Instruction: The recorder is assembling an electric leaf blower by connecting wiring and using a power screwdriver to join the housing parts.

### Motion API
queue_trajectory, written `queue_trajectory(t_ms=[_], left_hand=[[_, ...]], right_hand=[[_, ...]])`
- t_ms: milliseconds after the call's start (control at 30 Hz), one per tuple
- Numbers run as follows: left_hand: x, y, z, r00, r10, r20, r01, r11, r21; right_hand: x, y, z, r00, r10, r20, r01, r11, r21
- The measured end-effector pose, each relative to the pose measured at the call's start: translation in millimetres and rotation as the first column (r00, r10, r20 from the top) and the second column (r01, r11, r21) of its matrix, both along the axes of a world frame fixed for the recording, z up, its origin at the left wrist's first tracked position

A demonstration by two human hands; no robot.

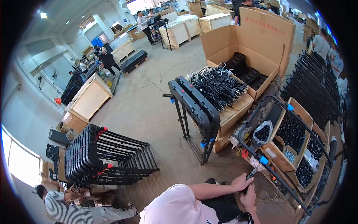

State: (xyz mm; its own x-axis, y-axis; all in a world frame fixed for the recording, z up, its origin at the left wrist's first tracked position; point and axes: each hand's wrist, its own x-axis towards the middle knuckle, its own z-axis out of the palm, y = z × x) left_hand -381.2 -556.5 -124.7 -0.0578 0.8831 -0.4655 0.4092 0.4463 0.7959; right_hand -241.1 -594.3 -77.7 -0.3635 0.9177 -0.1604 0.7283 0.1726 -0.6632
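Note:
My left hand (pixel 240 183) and my right hand (pixel 248 197) are close together at the lower right, fingers closed around a dark, slim tool (pixel 252 173) with a grey, metallic-looking end. Its kind is too small to make out, and the fingers hide most of it. Just beyond my hands, a black tubular frame (pixel 278 174) with blue clips leans over the workbench. Inside its outline are cardboard bins of small black parts (pixel 292 130), a plastic bag of black pieces (pixel 263 131) and a small heap of silvery screws (pixel 289 155).
Two black folding frames (pixel 194 100) stand ahead, beside a cardboard stack topped with black cables (pixel 218 86). An open carton (pixel 257 44) holds black housings. Many similar frames (pixel 112 156) stand at left, near a crouching person in stripes (pixel 69 207). Wooden crates (pixel 91 98) and other people are farther off.

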Motion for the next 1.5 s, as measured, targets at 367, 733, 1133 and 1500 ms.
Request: queue_trajectory(t_ms=[367, 733, 1133, 1500], left_hand=[[-18.4, -20.8, -4.0, 1.000, -0.016, 0.006, 0.016, 0.998, -0.061], [22.8, -9.7, -21.8, 0.923, -0.376, 0.084, 0.385, 0.899, -0.210], [199.0, 122.8, 88.1, 0.557, -0.823, -0.110, 0.784, 0.479, 0.395], [399.5, 312.0, -45.9, 0.033, -0.423, -0.906, 0.974, 0.217, -0.066]], right_hand=[[-6.9, -14.1, -7.6, 0.999, 0.031, 0.029, -0.029, 0.998, -0.050], [47.5, -36.8, 7.2, 0.977, -0.201, 0.069, 0.211, 0.959, -0.192], [281.6, -14.1, -40.6, 0.579, -0.777, 0.247, 0.814, 0.566, -0.127], [490.5, 105.3, -167.0, 0.528, -0.785, 0.324, 0.847, 0.512, -0.143]])
